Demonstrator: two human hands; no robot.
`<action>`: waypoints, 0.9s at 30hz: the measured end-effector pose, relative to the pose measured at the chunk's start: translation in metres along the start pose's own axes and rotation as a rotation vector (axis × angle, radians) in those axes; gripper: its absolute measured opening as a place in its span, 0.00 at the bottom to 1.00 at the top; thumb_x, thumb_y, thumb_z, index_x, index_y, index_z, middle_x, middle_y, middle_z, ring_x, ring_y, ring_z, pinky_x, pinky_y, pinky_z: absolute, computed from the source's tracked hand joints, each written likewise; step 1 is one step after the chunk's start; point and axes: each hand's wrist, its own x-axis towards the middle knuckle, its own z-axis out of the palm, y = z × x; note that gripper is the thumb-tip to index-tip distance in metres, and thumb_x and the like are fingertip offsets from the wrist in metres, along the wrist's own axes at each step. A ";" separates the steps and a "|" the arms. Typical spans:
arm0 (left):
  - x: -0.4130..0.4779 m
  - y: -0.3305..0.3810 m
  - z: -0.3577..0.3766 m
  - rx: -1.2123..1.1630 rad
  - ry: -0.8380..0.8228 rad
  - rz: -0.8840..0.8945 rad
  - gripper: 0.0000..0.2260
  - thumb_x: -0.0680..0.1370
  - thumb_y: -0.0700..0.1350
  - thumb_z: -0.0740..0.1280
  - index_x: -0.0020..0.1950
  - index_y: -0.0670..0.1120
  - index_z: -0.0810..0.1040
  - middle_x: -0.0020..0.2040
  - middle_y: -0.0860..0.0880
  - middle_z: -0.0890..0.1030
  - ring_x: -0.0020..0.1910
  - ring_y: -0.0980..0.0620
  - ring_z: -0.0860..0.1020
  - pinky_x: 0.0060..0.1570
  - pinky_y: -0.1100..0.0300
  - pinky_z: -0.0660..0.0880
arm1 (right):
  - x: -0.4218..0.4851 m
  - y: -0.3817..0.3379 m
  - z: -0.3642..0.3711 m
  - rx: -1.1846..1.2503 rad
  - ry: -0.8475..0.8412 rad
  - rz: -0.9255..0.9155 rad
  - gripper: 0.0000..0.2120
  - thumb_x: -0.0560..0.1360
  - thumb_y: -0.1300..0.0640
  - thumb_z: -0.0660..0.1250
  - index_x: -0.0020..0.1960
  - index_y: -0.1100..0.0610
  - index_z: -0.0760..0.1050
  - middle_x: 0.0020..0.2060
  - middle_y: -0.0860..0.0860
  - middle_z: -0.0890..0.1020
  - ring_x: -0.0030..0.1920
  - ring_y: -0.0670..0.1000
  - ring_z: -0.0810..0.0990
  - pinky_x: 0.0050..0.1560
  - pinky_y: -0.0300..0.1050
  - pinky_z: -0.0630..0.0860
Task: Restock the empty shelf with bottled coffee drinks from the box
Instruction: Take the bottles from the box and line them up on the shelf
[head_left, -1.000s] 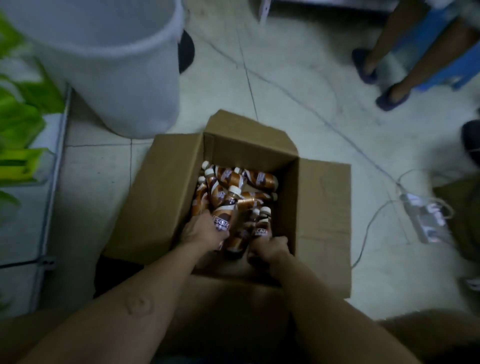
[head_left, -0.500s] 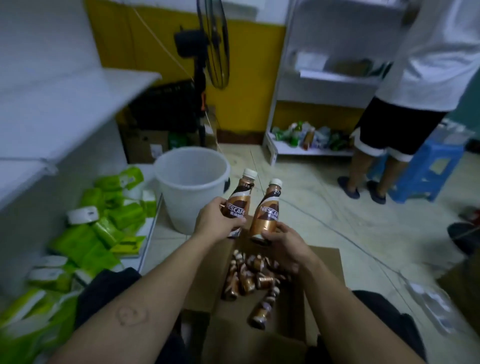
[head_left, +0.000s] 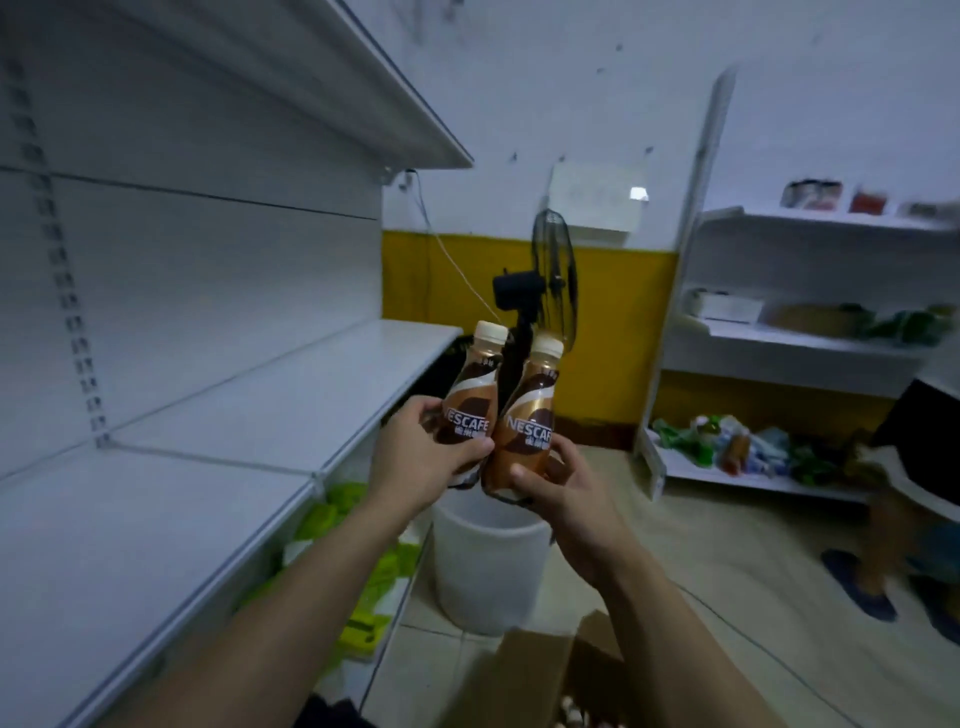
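Observation:
My left hand (head_left: 415, 460) grips a brown Nescafe coffee bottle (head_left: 474, 387) with a cream cap, held upright at chest height. My right hand (head_left: 563, 488) grips a second Nescafe bottle (head_left: 527, 415) of the same kind, touching the first one. Both bottles hang in the air to the right of the white empty shelf (head_left: 223, 415), near its front edge. The cardboard box (head_left: 540, 670) lies below at the bottom edge, with a few bottle caps just showing inside.
A white bucket (head_left: 488, 561) stands on the floor under my hands. Green packets (head_left: 363, 587) lie on the lowest shelf board. A black standing fan (head_left: 550, 280) is by the yellow wall. Another person (head_left: 914, 499) stands at the right beside a second shelf unit (head_left: 779, 338).
My hands took two bottles out of the box and raised them. My view swung up from the box to the empty shelf on the left.

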 end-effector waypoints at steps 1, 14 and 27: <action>0.006 0.003 -0.006 0.032 0.015 0.001 0.28 0.61 0.50 0.82 0.57 0.49 0.75 0.50 0.53 0.80 0.49 0.53 0.79 0.53 0.55 0.76 | 0.010 0.000 0.005 -0.014 -0.011 -0.014 0.28 0.70 0.64 0.74 0.66 0.54 0.70 0.57 0.56 0.81 0.56 0.56 0.81 0.59 0.53 0.78; 0.004 -0.009 -0.123 0.356 0.300 -0.117 0.24 0.62 0.57 0.79 0.54 0.51 0.78 0.49 0.53 0.81 0.44 0.54 0.81 0.46 0.53 0.80 | 0.087 0.042 0.118 0.102 -0.429 -0.027 0.28 0.66 0.72 0.74 0.62 0.55 0.74 0.53 0.54 0.82 0.47 0.47 0.85 0.42 0.39 0.81; -0.146 0.010 -0.281 0.633 0.609 -0.320 0.27 0.61 0.56 0.80 0.54 0.50 0.74 0.47 0.55 0.79 0.44 0.58 0.78 0.41 0.60 0.75 | 0.004 0.034 0.300 -0.122 -0.930 -0.070 0.27 0.63 0.70 0.77 0.59 0.55 0.76 0.51 0.49 0.84 0.53 0.50 0.81 0.52 0.47 0.79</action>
